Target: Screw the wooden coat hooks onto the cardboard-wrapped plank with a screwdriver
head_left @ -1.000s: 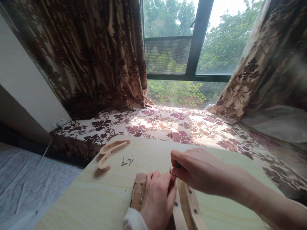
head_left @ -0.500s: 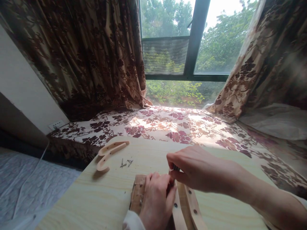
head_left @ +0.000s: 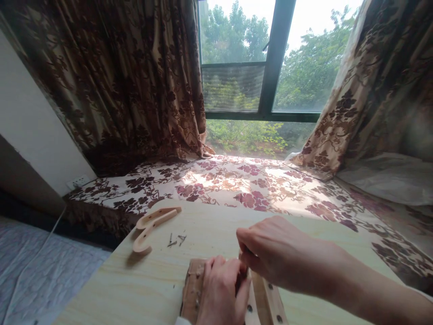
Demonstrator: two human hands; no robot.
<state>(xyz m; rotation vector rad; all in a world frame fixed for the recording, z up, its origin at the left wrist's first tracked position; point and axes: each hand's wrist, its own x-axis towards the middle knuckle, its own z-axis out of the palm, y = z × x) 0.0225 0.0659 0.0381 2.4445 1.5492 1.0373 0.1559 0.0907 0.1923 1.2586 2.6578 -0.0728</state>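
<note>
My left hand is closed, its fingers bent over a pale wooden strip with dark screw holes and resting across a brown wooden block. Right at its fingertips, my right hand is a closed fist above the strip's far end. What it grips is hidden now; half a second ago a dark ridged handle showed between its fingers. Beside the strip runs a second wooden strip with dark holes. The near ends of these pieces leave the frame.
Two curved wooden hooks lie at the table's far left. Several small screws are scattered to their right. The pale wooden table meets a flowered cloth-covered ledge under the window. Patterned curtains hang on both sides.
The whole view has tilted up slightly, so things sit lower in the picture. My right fist has turned a little, and the dark handle has gone out of sight. Both hands stay together.
</note>
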